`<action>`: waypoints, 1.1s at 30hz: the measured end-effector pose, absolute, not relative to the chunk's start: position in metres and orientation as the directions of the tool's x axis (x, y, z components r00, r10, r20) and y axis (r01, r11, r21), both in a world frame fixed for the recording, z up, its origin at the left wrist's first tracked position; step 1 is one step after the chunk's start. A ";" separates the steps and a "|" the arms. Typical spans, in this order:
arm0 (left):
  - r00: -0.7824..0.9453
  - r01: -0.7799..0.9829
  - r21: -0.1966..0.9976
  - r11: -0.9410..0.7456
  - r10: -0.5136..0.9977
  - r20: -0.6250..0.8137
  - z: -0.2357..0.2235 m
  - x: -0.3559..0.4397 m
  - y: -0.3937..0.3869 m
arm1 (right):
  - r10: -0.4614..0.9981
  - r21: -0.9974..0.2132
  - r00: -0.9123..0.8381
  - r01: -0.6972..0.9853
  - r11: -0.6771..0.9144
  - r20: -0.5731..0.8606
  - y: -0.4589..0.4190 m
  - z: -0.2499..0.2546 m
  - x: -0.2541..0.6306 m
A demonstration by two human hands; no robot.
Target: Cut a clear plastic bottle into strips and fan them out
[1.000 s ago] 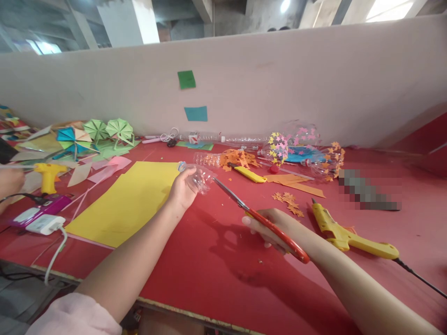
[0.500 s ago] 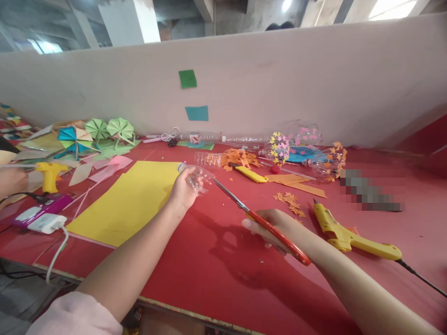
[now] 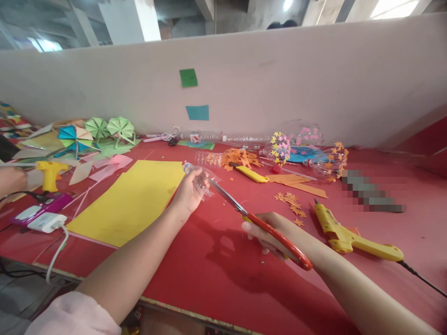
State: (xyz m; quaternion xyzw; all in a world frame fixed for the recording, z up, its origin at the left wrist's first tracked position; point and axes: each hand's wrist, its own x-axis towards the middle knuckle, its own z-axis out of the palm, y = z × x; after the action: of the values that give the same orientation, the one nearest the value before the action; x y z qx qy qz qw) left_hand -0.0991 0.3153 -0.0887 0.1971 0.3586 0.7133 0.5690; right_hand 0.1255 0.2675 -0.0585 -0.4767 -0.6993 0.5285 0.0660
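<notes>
My left hand (image 3: 191, 188) is closed around a clear plastic bottle piece (image 3: 206, 187), whose neck points up and away to the left. In my right hand (image 3: 270, 232) are scissors (image 3: 240, 204) with red handles, the blades reaching left to the edge of the clear plastic. The blade tips overlap the plastic, and I cannot tell how far they stand apart. Below and left of my left hand lies a yellow paper sheet (image 3: 132, 200). Beyond the scissors rests a yellow utility knife (image 3: 249, 173) beside orange paper cut-outs (image 3: 240, 158).
A yellow glue gun (image 3: 349, 232) lies at right, near small orange stars (image 3: 291, 204). Star-covered bottle pieces (image 3: 279, 146) stand by the wall. At left are a purple power strip (image 3: 45, 207), folded paper umbrellas (image 3: 120, 128), and another person's hand (image 3: 12, 181) by a second glue gun (image 3: 50, 176).
My left hand and the clear plastic have moved slightly right, toward the scissors. The blades now overlap the plastic more. The right hand has barely shifted.
</notes>
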 end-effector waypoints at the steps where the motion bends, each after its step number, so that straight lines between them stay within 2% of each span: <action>1: -0.274 -0.671 0.735 -0.099 0.954 -0.121 -0.090 -0.099 0.315 | 0.737 -0.802 -0.536 0.597 -0.014 -0.412 0.267 -0.059 0.125; 10: -0.258 -0.668 0.736 -0.108 0.962 -0.093 -0.090 -0.099 0.314 | 0.745 -0.802 -0.514 0.596 -0.044 -0.424 0.265 -0.059 0.123; 33: -0.272 -0.675 0.733 -0.089 0.953 -0.135 -0.087 -0.098 0.314 | 0.753 -0.791 -0.495 0.609 -0.055 -0.434 0.266 -0.058 0.123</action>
State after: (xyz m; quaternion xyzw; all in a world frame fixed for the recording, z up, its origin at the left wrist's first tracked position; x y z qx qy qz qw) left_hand -0.0983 0.3144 -0.0875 0.1933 0.3593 0.7120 0.5714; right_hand 0.1231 0.2658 -0.0578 -0.4979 -0.6839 0.5289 0.0682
